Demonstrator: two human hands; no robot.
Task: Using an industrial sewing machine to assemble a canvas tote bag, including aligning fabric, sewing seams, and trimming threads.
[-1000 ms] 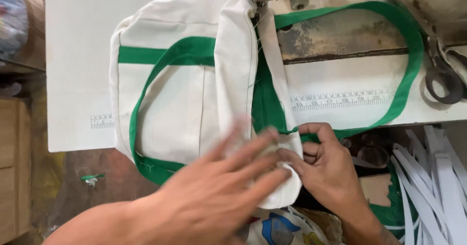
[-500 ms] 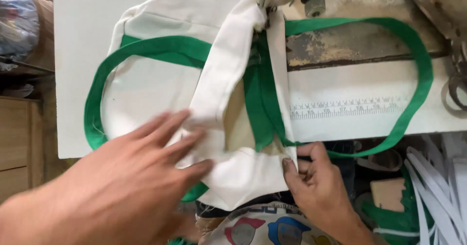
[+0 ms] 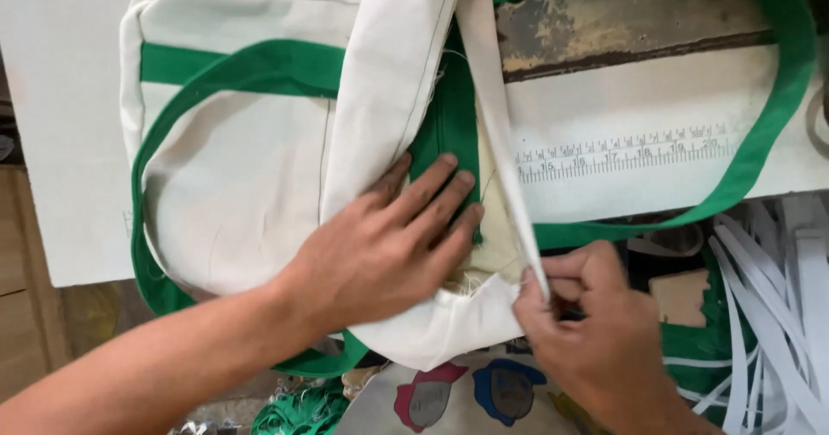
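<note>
Left hand (image 3: pixel 389 245) shifted right, covering bag (image 3: pixel 242 202) seam.

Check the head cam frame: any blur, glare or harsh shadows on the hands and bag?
Head view: light is soft and even, no glare; left hand and cream bag fairly sharp; right hand slightly soft near the bottom edge; only faint shadows under the folded cloth and green strap.

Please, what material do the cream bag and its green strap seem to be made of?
The cream bag looks like matte woven cotton canvas: it folds in stiff creases, and loose threads fray at the raw edge beside the left hand. The green strap looks like flat woven webbing, cotton or synthetic, with even width and a dull surface. The right hand pinches a thin cream edge.
</note>
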